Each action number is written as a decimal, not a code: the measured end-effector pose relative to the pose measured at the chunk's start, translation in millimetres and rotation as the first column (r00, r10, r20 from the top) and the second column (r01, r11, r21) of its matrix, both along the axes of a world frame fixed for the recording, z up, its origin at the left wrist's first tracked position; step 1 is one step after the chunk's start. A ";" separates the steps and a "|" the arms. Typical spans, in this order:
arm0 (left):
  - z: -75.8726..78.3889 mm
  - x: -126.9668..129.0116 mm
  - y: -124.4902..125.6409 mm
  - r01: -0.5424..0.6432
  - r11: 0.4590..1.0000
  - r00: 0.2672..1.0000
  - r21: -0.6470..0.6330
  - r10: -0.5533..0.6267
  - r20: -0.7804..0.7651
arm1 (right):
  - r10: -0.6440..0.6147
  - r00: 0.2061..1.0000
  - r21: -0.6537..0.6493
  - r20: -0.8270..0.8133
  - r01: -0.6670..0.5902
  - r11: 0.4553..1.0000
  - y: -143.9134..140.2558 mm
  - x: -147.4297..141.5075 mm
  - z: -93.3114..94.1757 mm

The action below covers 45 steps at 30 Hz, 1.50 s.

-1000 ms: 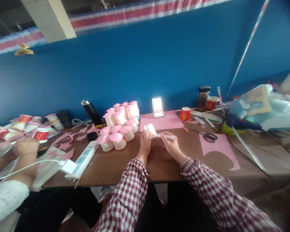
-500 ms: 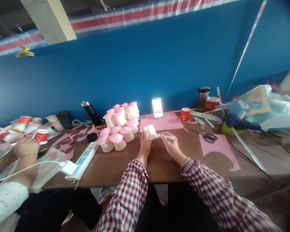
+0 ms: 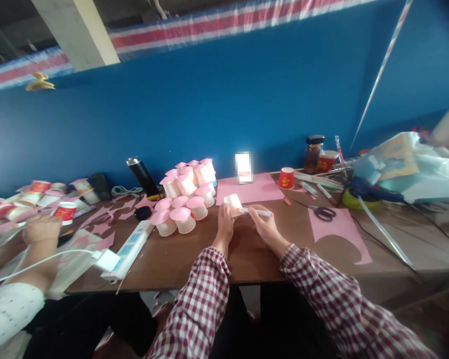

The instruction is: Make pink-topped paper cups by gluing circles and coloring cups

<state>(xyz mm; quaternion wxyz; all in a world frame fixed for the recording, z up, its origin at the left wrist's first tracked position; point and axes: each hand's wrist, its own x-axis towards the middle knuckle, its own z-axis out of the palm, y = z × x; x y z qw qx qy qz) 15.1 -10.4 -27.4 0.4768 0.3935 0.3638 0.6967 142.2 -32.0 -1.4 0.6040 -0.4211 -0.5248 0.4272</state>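
My left hand [image 3: 225, 220] is closed around a small white paper cup [image 3: 232, 201] above the brown table. In my right hand [image 3: 264, 224] is a slim white pen [image 3: 261, 212], its tip end close to the cup. Fingers partly hide both things, and whether the tip touches the cup is too small to tell. Behind my hands lies a pink paper sheet [image 3: 262, 188] with a bright, pixelated white object [image 3: 244, 167] above it. Left of my hands stand several upturned white cups with pink paper cone tops [image 3: 182, 219].
A red paper cup [image 3: 286, 178], scissors [image 3: 325, 213] and a cut pink sheet [image 3: 338, 232] are on the right. Leftward are a power strip [image 3: 129, 252], a black flask [image 3: 141, 175] and a co-worker's hand [image 3: 42, 232]. A blue partition [image 3: 224, 99] rises behind the table.
Both my hands keep nearly the same place, still with the cup and pen. The view shifts very slightly.
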 end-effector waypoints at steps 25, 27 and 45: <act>0.2 0.0 -0.6 0.006 1.000 0.999 -0.013 -0.005 0.044 | -0.038 0.998 -0.020 -0.057 0.037 0.999 -0.3 -0.5 3.8; 0.4 0.1 -0.3 0.005 1.000 0.999 -0.013 -0.005 0.047 | -0.035 0.998 -0.019 -0.059 0.034 0.999 -0.6 -0.3 4.0; 1.2 0.3 -1.3 0.012 1.000 0.998 -0.027 -0.010 0.061 | -0.014 0.995 -0.038 -0.101 0.010 0.999 -2.0 -0.7 5.1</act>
